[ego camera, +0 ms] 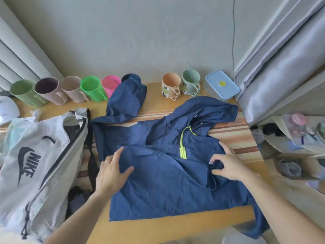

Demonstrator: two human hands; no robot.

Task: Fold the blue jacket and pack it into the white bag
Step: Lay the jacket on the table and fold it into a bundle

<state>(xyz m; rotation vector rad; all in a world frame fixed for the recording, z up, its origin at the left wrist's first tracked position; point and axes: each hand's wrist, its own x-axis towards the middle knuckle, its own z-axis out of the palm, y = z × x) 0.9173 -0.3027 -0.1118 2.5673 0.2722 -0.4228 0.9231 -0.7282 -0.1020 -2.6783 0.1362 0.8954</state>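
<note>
Soft, even daylight is filling the scene, coming mostly from the right, where the pale curtain (pixel 274 55) is glowing and showing a faint sheen along its folds. Nothing is glaring or blowing out. Shadows are lying faint and diffuse: a thin one is sitting under the left hand (pixel 112 170) on the blue jacket (pixel 163 182), and dim ones are pooling in the cloth's creases. The wide lens is bending straight lines outward near the borders. The right edge is smearing into blur, and the cluttered things there (pixel 297 138) are looking out of focus, while the centre is staying fairly sharp.
</note>
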